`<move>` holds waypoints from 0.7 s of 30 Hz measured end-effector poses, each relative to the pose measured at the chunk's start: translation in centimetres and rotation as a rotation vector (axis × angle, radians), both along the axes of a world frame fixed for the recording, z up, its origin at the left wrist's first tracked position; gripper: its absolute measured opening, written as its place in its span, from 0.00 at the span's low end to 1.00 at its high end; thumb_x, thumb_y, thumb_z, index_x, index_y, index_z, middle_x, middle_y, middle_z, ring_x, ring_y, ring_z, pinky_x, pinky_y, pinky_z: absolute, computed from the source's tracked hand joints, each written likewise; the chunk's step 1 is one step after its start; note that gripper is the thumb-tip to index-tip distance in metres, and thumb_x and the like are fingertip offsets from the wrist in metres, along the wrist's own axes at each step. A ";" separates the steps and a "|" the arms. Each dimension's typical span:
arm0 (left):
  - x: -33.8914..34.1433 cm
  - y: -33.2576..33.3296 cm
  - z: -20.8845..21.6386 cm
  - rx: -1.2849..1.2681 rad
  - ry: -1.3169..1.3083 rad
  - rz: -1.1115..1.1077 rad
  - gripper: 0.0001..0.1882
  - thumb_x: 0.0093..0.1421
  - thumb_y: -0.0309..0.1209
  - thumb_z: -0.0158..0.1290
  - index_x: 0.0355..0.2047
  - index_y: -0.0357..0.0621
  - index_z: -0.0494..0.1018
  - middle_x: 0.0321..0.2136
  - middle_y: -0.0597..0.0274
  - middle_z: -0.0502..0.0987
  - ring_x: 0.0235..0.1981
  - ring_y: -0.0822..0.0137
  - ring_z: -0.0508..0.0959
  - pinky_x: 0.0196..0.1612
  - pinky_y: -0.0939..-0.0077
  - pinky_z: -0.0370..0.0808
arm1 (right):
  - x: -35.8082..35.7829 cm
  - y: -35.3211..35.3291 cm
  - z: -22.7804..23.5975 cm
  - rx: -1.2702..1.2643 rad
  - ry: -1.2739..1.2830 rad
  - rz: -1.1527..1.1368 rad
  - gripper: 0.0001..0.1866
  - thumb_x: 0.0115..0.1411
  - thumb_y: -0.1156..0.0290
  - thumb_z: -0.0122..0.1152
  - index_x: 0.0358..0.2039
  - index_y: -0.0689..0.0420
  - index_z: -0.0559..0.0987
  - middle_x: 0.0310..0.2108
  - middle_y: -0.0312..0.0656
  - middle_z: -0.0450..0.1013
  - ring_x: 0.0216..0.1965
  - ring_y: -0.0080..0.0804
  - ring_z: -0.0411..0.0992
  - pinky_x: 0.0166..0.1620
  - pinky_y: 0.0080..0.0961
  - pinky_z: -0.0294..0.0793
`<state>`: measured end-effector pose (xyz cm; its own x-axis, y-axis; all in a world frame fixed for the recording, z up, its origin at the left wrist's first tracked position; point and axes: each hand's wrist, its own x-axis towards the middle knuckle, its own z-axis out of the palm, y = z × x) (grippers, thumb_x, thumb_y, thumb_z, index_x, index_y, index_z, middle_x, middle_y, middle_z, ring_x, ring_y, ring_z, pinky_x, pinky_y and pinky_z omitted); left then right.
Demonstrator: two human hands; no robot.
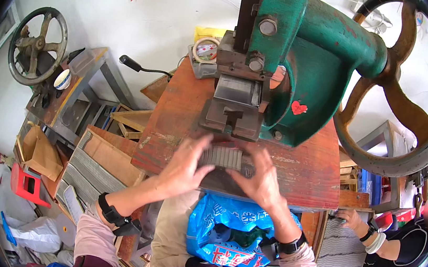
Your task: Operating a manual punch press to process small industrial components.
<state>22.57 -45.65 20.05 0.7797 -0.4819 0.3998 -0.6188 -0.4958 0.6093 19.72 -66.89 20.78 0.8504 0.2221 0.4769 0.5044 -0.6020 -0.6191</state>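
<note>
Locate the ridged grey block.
Near the head view's centre, the ridged grey block is between the left hand and right hand, in front of the green press.

I watch remotely through a head-worn fisheye, near, above and behind the left grip (185,161) and right grip (262,180), facing down across the table (306,181) beneath them toward the wall (101,7) beyond.

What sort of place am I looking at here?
Probably a small workshop: a green press with a big handwheel on a worn wooden table, and rows of grey strips nearby.
</note>
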 end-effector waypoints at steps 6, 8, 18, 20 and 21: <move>10.8 -3.6 4.5 -0.590 0.033 0.020 0.50 0.49 0.17 0.57 0.62 0.38 0.34 0.56 0.41 0.54 0.52 0.56 0.68 0.53 0.65 0.68 | 8.3 1.6 4.4 0.246 -0.009 -0.441 0.46 0.46 0.67 0.69 0.60 0.70 0.54 0.46 0.56 0.71 0.49 0.47 0.71 0.49 0.33 0.70; 13.4 -4.9 5.4 -0.529 0.069 0.009 0.51 0.49 0.16 0.57 0.62 0.39 0.31 0.57 0.40 0.54 0.53 0.56 0.67 0.55 0.66 0.67 | 10.7 1.5 4.4 0.275 0.063 -0.472 0.46 0.46 0.67 0.69 0.60 0.70 0.53 0.46 0.57 0.71 0.49 0.49 0.70 0.50 0.34 0.69; 12.2 -4.5 5.4 -0.082 -0.248 0.448 0.42 0.45 0.34 0.64 0.52 0.23 0.53 0.37 0.37 0.72 0.38 0.44 0.74 0.40 0.56 0.72 | 15.0 -1.6 1.7 -0.308 -0.201 -0.638 0.23 0.58 0.56 0.57 0.44 0.63 0.73 0.41 0.51 0.74 0.41 0.48 0.74 0.42 0.35 0.73; 9.7 -3.0 3.7 -0.217 -0.236 0.555 0.42 0.47 0.35 0.63 0.54 0.26 0.52 0.42 0.37 0.69 0.45 0.43 0.69 0.47 0.55 0.67 | 15.5 -2.3 1.5 -0.146 -0.121 -0.550 0.31 0.58 0.53 0.57 0.51 0.68 0.65 0.48 0.62 0.67 0.50 0.54 0.67 0.50 0.40 0.67; 8.4 -1.9 2.9 -0.269 -0.192 0.576 0.41 0.48 0.36 0.62 0.55 0.28 0.52 0.44 0.37 0.67 0.48 0.42 0.67 0.50 0.54 0.65 | 15.9 -2.6 1.4 -0.164 -0.202 -0.540 0.35 0.58 0.52 0.57 0.52 0.72 0.62 0.50 0.66 0.64 0.53 0.56 0.65 0.52 0.40 0.65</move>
<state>31.00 -47.58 22.90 0.7855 0.1264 0.6058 -0.4104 -0.6262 0.6629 35.63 -69.45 22.13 0.7597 -0.1321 0.6367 0.1980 -0.8857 -0.4200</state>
